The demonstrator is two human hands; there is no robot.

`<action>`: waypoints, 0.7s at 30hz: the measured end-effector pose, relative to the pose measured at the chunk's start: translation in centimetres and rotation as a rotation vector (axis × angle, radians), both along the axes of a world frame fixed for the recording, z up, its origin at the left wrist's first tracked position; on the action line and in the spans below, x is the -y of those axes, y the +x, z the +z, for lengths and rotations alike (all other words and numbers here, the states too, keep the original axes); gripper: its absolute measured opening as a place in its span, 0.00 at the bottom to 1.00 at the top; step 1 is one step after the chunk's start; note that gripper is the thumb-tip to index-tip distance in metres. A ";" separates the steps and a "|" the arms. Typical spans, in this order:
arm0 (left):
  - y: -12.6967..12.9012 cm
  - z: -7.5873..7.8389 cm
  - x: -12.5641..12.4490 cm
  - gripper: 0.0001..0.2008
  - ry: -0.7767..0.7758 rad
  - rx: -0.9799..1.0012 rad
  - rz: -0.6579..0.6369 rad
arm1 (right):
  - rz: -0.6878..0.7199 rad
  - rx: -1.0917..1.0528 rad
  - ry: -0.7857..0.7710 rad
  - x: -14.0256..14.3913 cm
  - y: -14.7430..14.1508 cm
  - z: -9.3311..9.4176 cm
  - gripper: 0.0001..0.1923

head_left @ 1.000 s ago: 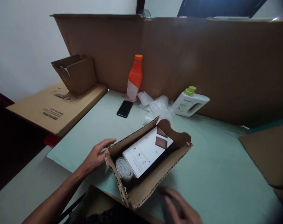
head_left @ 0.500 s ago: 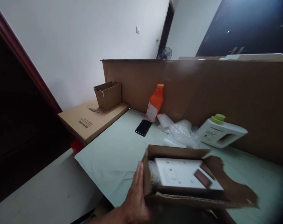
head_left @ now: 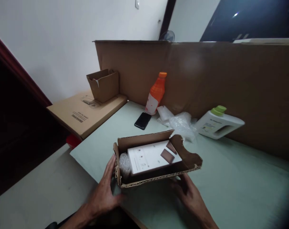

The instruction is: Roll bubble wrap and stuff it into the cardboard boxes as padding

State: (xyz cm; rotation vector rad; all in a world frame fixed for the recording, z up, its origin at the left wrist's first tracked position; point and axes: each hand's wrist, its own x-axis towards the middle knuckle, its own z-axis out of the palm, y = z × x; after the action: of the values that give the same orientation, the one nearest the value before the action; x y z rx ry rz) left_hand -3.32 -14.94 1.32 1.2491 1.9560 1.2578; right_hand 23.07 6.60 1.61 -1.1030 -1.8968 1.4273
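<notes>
Corrugated open carton (head_left: 156,159) sits on the counter (head_left: 230,190), gripped at both ends: left hand (head_left: 104,194) flat against its 9 o'clock wall, right hand (head_left: 189,197) under its 5 o'clock edge. Long axis runs 9 to 3 o'clock. Contents: one white box (head_left: 151,156), one bubble-wrap roll (head_left: 124,163) (left end).

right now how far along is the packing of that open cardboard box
Done: a white flat box and a roll of bubble wrap already lie inside the open cardboard box. In hand: the left hand is against its left end and the right hand against its near side. Left: the flaps are open and no tape shows on it. More bubble wrap lies loose behind on the table.
</notes>
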 end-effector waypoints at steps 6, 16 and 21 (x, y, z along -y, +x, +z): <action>-3.9 0.6 -2.2 0.75 0.014 0.026 -0.201 | -0.039 0.051 -0.054 -0.5 2.3 -2.0 0.39; -8.0 -0.3 -2.8 0.68 0.240 0.033 0.032 | 0.128 -0.057 0.194 -2.9 -12.0 0.8 0.28; -16.4 2.3 -6.6 0.63 0.228 0.026 0.284 | 0.254 -0.231 0.266 -9.0 -26.1 4.8 0.33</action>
State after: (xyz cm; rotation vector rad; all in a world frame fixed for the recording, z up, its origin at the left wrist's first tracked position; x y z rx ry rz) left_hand -19.77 -8.31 3.64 1.0760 2.0697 1.6688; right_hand -3.06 15.60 6.45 -0.5646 -2.0357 1.3172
